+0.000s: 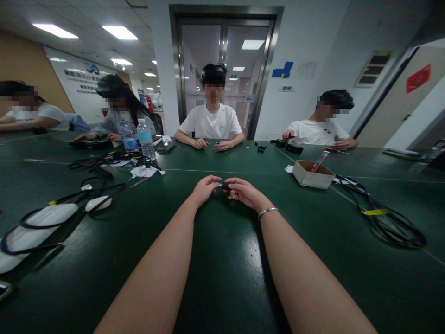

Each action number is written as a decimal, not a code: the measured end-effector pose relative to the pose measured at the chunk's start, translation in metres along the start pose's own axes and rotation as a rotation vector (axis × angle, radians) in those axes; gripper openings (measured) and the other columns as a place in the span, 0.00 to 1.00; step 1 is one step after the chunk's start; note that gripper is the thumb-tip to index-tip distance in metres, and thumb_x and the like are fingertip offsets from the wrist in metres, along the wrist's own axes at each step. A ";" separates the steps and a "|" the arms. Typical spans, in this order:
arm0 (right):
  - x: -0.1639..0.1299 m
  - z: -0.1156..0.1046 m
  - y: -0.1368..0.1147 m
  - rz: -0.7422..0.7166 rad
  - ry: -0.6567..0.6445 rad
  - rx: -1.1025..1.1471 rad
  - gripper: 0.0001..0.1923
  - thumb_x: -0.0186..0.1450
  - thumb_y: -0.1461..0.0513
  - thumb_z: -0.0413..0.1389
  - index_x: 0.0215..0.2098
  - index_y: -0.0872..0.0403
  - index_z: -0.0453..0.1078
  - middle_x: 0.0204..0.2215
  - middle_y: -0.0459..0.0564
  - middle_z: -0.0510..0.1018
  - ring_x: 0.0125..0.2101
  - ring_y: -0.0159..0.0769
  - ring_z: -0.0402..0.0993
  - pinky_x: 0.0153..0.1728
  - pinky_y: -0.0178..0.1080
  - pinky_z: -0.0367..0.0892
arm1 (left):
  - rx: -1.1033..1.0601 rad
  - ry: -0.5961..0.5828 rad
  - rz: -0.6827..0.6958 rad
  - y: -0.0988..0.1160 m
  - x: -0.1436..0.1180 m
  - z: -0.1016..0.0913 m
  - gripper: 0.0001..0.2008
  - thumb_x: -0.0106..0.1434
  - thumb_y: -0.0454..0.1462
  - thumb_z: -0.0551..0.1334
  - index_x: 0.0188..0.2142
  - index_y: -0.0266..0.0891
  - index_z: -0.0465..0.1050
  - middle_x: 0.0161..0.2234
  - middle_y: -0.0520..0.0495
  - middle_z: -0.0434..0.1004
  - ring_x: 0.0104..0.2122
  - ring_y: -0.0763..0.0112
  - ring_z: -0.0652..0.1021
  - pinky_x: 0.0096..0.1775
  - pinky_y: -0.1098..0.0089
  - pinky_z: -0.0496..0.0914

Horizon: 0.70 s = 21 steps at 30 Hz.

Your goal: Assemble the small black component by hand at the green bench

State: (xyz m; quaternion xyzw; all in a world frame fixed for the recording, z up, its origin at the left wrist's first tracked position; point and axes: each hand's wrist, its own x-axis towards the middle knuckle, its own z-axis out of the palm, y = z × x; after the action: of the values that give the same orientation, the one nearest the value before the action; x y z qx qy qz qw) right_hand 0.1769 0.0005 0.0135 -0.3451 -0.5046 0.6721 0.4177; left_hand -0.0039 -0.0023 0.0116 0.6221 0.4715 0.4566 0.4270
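Note:
Both my arms reach forward over a dark green table (222, 260). My left hand (205, 188) and my right hand (245, 191) meet at the middle of the table, fingertips pinched on a small black part (225, 185) held between them. What the part is cannot be made out at this size. A silver bracelet (267, 211) circles my right wrist.
An open cardboard box (311, 175) with a red-tipped tool stands to the right, black cables (385, 218) beyond it. To the left lie a white mouse (98, 202), cables and two water bottles (145, 139). Several other people sit at the far side.

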 end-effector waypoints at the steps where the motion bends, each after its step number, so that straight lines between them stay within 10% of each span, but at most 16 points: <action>1: 0.000 0.000 0.000 -0.002 -0.002 -0.001 0.10 0.61 0.72 0.55 0.40 0.57 0.69 0.25 0.47 0.74 0.18 0.25 0.67 0.27 0.33 0.74 | -0.007 0.005 -0.003 0.001 0.000 0.000 0.12 0.56 0.33 0.58 0.40 0.34 0.73 0.31 0.49 0.74 0.26 0.75 0.71 0.31 0.73 0.65; 11: 0.007 0.002 0.006 -0.054 0.049 -0.098 0.13 0.58 0.68 0.60 0.39 0.54 0.64 0.18 0.37 0.68 0.15 0.25 0.65 0.24 0.35 0.75 | -0.024 0.020 -0.008 -0.004 0.003 0.001 0.11 0.61 0.39 0.56 0.37 0.34 0.73 0.27 0.49 0.72 0.26 0.74 0.70 0.29 0.74 0.65; 16: 0.015 0.012 0.018 -0.152 0.164 -0.627 0.11 0.54 0.65 0.65 0.31 0.54 0.66 0.24 0.43 0.71 0.15 0.26 0.64 0.16 0.31 0.64 | 0.029 0.017 0.074 -0.018 0.006 -0.002 0.12 0.57 0.42 0.62 0.35 0.35 0.72 0.29 0.48 0.73 0.28 0.73 0.72 0.32 0.72 0.66; 21: 0.014 0.037 0.017 -0.353 0.320 -1.140 0.06 0.54 0.67 0.64 0.26 0.55 0.70 0.30 0.50 0.72 0.34 0.38 0.70 0.36 0.37 0.66 | 0.307 0.117 0.140 -0.018 0.002 0.002 0.08 0.56 0.40 0.63 0.33 0.37 0.71 0.34 0.47 0.73 0.26 0.74 0.73 0.32 0.71 0.67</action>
State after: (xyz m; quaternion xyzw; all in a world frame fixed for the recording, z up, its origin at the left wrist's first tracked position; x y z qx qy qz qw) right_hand 0.1343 -0.0037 0.0058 -0.5219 -0.7649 0.1575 0.3431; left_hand -0.0048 0.0032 -0.0058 0.6836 0.5153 0.4432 0.2659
